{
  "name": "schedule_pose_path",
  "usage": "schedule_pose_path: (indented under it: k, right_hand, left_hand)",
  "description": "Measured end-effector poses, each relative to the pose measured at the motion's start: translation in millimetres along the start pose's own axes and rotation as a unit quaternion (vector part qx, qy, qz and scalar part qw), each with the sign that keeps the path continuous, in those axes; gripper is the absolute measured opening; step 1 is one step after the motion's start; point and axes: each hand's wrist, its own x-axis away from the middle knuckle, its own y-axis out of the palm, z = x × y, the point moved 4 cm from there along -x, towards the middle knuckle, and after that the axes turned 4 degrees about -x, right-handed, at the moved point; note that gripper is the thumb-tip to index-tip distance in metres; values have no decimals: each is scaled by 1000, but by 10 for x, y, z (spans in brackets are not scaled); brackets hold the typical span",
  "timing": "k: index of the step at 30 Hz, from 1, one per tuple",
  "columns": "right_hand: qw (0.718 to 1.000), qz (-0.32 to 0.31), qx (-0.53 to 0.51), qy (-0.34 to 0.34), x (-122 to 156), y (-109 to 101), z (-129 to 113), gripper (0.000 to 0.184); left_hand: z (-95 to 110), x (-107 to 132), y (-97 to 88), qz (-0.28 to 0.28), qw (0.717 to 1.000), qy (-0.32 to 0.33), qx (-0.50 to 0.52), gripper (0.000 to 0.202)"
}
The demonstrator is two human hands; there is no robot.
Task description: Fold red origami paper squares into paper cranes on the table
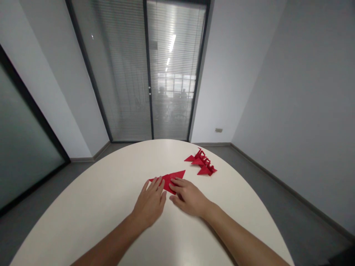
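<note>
A sheet of red paper [177, 175], folded into a triangle-like shape, lies flat on the white table. The fingers of my left hand [151, 201] are stretched out and press on its left part. On its right part rest the fingers of my right hand [190, 195], slightly bent and apart, with the thumb on the tabletop near the paper's lower edge. Both hands cover some of the paper, so part of its folds is hidden. Neither hand grips it.
Several folded red paper figures [203, 162] stand close together behind my right hand, near the far right of the round white table [111, 192]. Past its curved edge are a grey floor [255, 177] and a glass door [174, 92] with blinds.
</note>
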Motion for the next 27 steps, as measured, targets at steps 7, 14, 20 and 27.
schedule_pose_path:
  k: [7,14,20,27]
  right_hand:
    - [997,-66,12,42,38,50,-33,54]
    - [995,-80,0,61,36,36,-28,56]
    - [993,-97,-7,66,48,40,-6,58]
    - [994,-88,-4,65,56,71,15,60]
  left_hand:
    - [-10,-16,20,-57,998,20,16,47]
    - [24,35,15,-47,999,-19,-19,48]
    - [-123,9,3,-50,997,-49,-31,46]
    - [-25,13,-72,-78,995,-29,-57,49]
